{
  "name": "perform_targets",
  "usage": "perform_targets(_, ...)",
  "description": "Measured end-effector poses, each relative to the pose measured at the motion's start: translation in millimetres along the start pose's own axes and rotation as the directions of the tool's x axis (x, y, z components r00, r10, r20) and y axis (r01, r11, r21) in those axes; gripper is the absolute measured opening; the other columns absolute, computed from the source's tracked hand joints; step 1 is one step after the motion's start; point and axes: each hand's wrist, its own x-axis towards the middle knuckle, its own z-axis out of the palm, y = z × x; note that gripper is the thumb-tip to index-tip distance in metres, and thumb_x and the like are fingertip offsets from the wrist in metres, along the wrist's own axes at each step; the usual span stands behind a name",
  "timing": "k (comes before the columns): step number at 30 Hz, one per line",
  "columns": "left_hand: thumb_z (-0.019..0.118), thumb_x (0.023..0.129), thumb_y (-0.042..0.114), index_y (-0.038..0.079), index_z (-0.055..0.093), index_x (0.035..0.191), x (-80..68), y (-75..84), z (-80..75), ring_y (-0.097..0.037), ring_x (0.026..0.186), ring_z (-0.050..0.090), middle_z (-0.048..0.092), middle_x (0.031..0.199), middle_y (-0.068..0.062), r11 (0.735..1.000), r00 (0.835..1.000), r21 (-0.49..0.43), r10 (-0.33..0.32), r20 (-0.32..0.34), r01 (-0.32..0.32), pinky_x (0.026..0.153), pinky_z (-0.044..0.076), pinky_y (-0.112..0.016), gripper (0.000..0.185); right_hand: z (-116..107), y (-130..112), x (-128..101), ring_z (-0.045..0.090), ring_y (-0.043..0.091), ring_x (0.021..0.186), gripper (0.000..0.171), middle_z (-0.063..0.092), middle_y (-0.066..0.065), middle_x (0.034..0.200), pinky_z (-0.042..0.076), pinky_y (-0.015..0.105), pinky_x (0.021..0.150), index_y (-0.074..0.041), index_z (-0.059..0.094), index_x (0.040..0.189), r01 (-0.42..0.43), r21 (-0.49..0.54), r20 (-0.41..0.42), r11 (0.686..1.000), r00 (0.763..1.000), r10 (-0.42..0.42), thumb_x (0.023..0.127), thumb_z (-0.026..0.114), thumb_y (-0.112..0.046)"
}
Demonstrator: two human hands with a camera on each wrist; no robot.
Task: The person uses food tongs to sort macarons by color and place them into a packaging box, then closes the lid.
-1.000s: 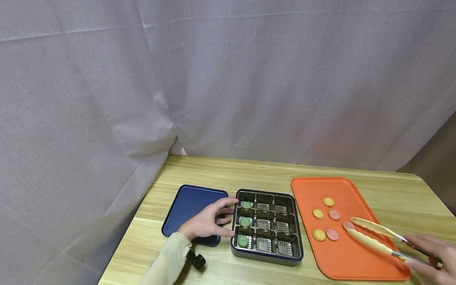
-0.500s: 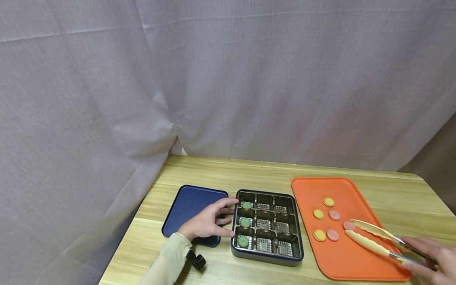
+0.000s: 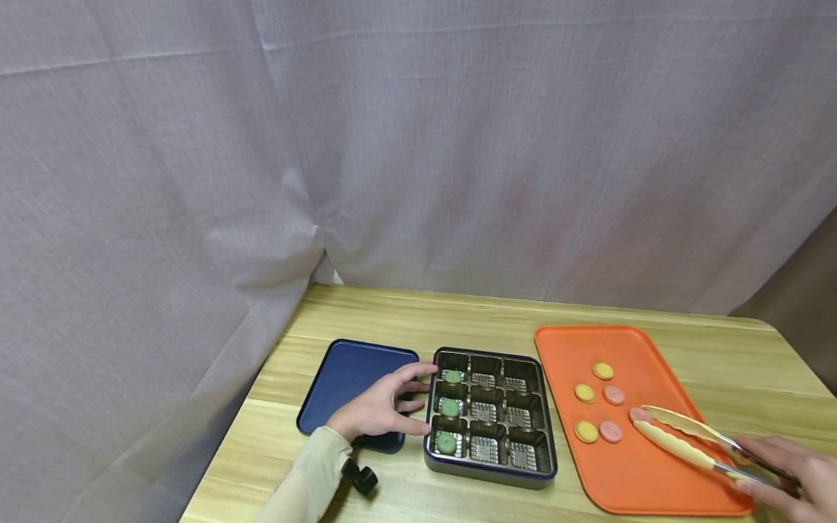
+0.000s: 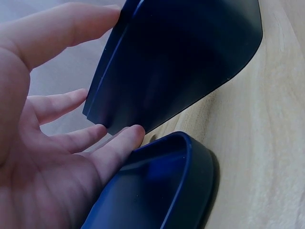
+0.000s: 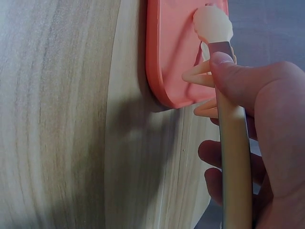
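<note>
Sorting station: partitioned tin, orange tray, tongs in your grip.

Pale wooden tabletop [image 3: 405, 319] carries all; flat orange plastic tray [image 3: 628, 479] keeps loose yellow and pink discs within tong reach. Dark-blue nine-cell tin [image 3: 490, 468] holds three green discs in its left column; its blue lid [image 3: 346, 374] lies just beside. Your left hand [image 3: 379, 407], fingers relaxed, steadies the tin's left wall. Your right hand [image 3: 794, 472] clasps cream-tipped metal tongs [image 3: 686, 436], tips apart around the pink disc [image 3: 639, 414]; nothing blocks them.

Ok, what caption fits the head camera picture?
Left hand steadies the box while tongs in the right hand reach a pink disc.
</note>
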Motion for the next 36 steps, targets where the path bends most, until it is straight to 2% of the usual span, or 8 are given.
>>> perform_targets(12,0.086,0.083,-0.003,0.005,0.032,0.163,0.5,0.2,-0.5,-0.036,0.147,0.043,0.031,0.168,-0.016,1.000,1.000,0.000,0.001,0.002,-0.001,0.119,0.045,-0.045,0.096,0.3,-2.9,-2.6,0.034,-0.008,0.061,0.066,0.071,0.012,0.095,0.029,0.019,0.047,0.010,0.073,0.115,0.008,0.011,-0.028,1.000,1.000,-0.008,0.065,0.100,-0.022)
perform_targets(19,0.086,0.083,-0.002,0.007,0.033,0.163,0.4,0.5,-0.3,-0.035,0.147,0.043,0.032,0.168,-0.014,1.000,1.000,0.004,-0.008,0.000,0.008,0.119,0.046,-0.044,0.096,-1.6,-7.3,-1.7,0.032,-0.007,0.056,0.064,0.063,-0.002,0.086,0.027,0.017,0.045,0.008,0.074,0.112,0.033,0.019,-0.068,0.999,0.997,-0.032,0.062,0.100,-0.021)
perform_targets(24,0.086,0.083,-0.002,0.006,0.032,0.163,0.2,0.1,-0.5,-0.036,0.147,0.043,0.032,0.168,-0.014,1.000,1.000,0.007,-0.003,0.002,0.003,0.119,0.046,-0.044,0.096,-7.0,-12.5,1.8,0.030,-0.005,0.056,0.065,0.063,0.003,0.088,0.026,0.019,0.046,0.011,0.073,0.114,0.024,0.001,-0.033,1.000,0.999,-0.023,0.065,0.100,-0.022)
perform_targets(31,0.086,0.084,-0.002,0.006,0.032,0.163,0.6,-1.5,-1.0,-0.036,0.147,0.043,0.032,0.168,-0.016,1.000,1.000,0.007,0.002,0.002,-0.002,0.119,0.045,-0.045,0.096,-13.3,-19.4,6.4,0.031,-0.006,0.056,0.065,0.064,0.006,0.088,0.027,0.018,0.045,0.010,0.072,0.115,0.049,0.008,-0.040,0.999,0.998,-0.049,0.064,0.100,-0.019)
perform_targets(36,0.085,0.085,-0.001,0.005,0.032,0.163,0.8,-2.6,-1.4,-0.038,0.147,0.042,0.031,0.168,-0.018,1.000,1.000,0.004,0.009,0.006,-0.009,0.120,0.044,-0.048,0.095,-19.0,-27.1,11.3,0.031,-0.006,0.058,0.064,0.066,0.006,0.091,0.027,0.019,0.048,0.007,0.073,0.115,0.043,-0.011,-0.025,0.999,0.999,-0.043,0.066,0.100,-0.023)
